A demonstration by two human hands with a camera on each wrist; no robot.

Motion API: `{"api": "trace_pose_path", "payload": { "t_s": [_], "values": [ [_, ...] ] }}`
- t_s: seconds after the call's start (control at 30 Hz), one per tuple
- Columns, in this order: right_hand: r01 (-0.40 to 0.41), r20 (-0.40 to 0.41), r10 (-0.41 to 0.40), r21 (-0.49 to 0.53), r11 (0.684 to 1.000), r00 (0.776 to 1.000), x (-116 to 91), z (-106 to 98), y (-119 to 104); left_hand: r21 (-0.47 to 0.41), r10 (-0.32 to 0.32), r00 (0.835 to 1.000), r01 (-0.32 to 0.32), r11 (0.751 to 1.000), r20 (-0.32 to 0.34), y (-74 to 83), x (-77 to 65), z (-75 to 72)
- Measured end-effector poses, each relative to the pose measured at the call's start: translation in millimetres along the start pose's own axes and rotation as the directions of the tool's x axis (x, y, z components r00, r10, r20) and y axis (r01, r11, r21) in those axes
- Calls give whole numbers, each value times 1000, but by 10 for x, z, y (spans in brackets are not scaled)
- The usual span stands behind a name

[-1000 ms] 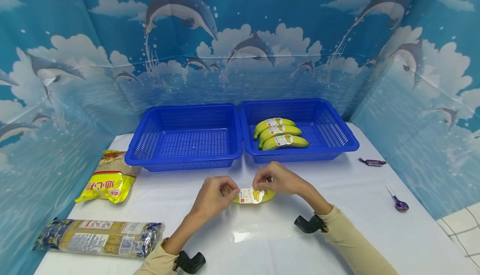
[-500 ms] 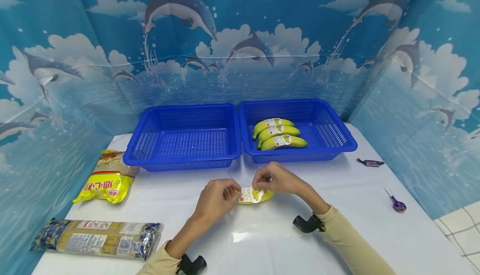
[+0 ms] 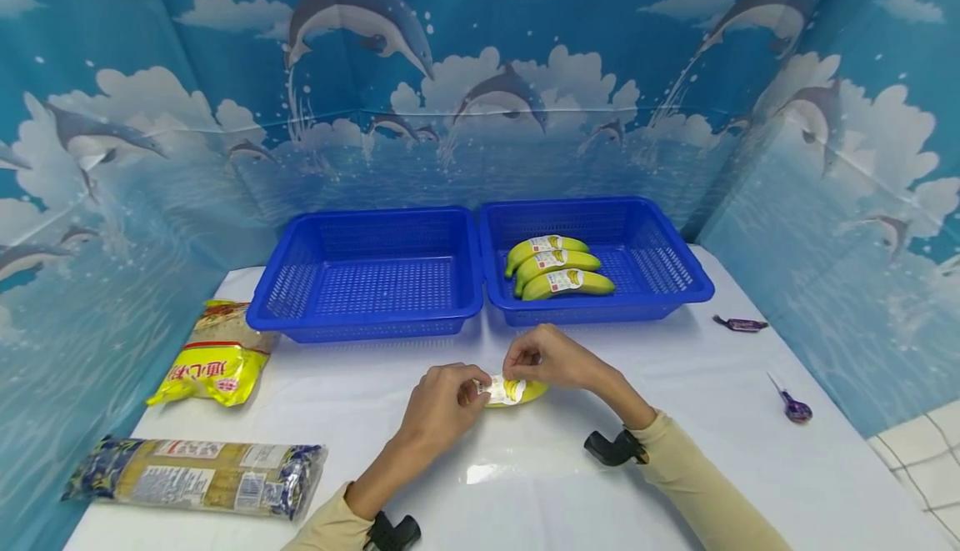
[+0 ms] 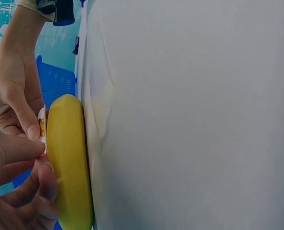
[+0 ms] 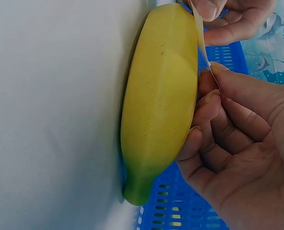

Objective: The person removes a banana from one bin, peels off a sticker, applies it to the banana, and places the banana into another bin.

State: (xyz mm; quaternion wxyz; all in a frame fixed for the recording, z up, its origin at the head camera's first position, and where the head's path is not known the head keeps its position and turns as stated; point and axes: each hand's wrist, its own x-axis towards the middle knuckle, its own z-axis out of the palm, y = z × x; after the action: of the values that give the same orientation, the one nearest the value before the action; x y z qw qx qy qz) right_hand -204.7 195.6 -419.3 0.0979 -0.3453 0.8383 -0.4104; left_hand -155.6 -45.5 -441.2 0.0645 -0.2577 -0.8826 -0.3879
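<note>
A yellow banana with a green stem end (image 5: 156, 100) lies on the white table in front of the baskets. Along its upper side is a white sticker label (image 3: 501, 390) with a banana picture, standing partly off the peel in the right wrist view. My right hand (image 3: 553, 357) pinches the label's right end between thumb and index finger, its other fingers curled against the banana. At the other end, my left hand (image 3: 442, 408) pinches the label's left part, its lower fingers (image 4: 47, 182) against the banana's side.
A blue basket (image 3: 596, 311) at back right holds three labelled bananas (image 3: 568, 282); another blue basket (image 3: 367, 328) stands left of it. Left are a yellow food packet (image 3: 210, 368) and a long noodle pack (image 3: 195, 476). Purple-wrapped sweets (image 3: 795, 408) lie right. Clear film (image 3: 483, 473) lies in front.
My left hand has shifted slightly right along the label and now covers more of its left part. The right hand keeps its place at the other end.
</note>
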Motion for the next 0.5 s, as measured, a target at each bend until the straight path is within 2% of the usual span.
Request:
{"api": "trace_pose_path", "payload": {
  "t_s": [0.27,0.5],
  "values": [
    [-21,-17,21,-27,999,1000,-16,-27,-46,8,13,1000,-13,1000,2,-11,-5,31],
    [62,-87,-70,-96,993,994,-29,-41,-201,3,24,1000,-24,1000,-2,-10,-10,26]
  ]
}}
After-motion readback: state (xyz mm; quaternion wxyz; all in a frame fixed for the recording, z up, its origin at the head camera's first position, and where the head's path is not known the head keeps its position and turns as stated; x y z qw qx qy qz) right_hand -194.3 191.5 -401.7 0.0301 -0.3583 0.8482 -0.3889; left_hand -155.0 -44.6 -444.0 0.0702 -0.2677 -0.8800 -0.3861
